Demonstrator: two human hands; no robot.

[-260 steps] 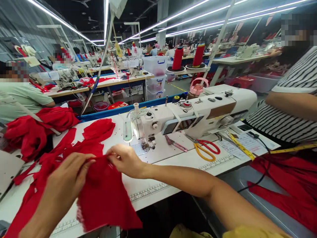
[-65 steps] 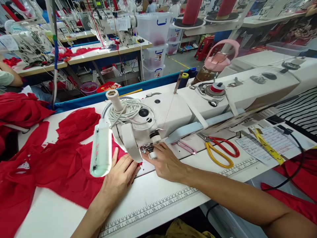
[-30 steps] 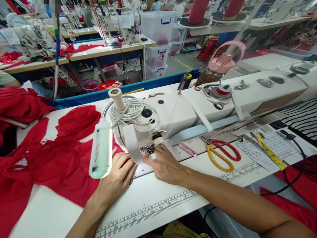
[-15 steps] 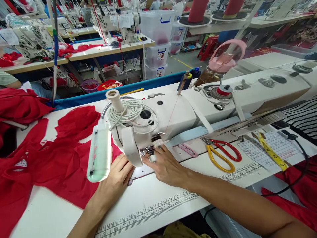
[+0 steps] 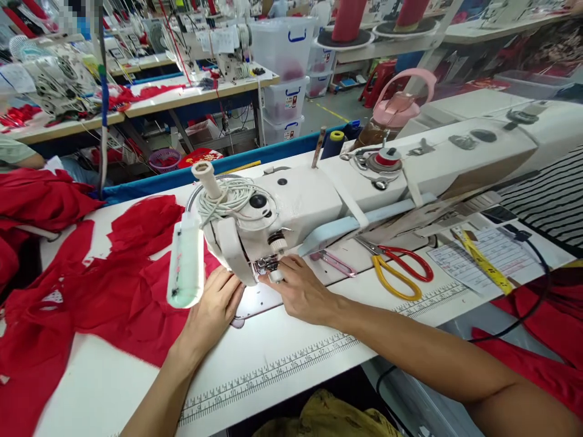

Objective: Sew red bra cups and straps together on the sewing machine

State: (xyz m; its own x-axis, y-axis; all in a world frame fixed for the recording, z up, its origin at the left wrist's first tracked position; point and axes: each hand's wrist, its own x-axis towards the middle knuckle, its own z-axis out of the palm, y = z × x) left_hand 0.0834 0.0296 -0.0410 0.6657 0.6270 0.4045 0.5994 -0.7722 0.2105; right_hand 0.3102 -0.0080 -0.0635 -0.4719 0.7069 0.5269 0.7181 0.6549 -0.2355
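Observation:
A white sewing machine stands in front of me, with red cloth spread over the table to the left of its head. My left hand lies low on the edge of the cloth, fingers stretched forward and partly hidden behind the machine head. Close to the needle area is my right hand; its fingers are bent and pinched together beside a white knob. Whatever those fingertips hold is too small or hidden to make out. A pale green lamp hangs in front of the left fingers.
Scissors with red and yellow handles and pink thread snips lie right of my right hand. Beyond them are a yellow tape measure and a written sheet. A pink-lidded bottle stands behind the machine.
The view has shifted slightly, so the machine's right side and the scissors appear further left. Both hands keep about the same places by the machine head.

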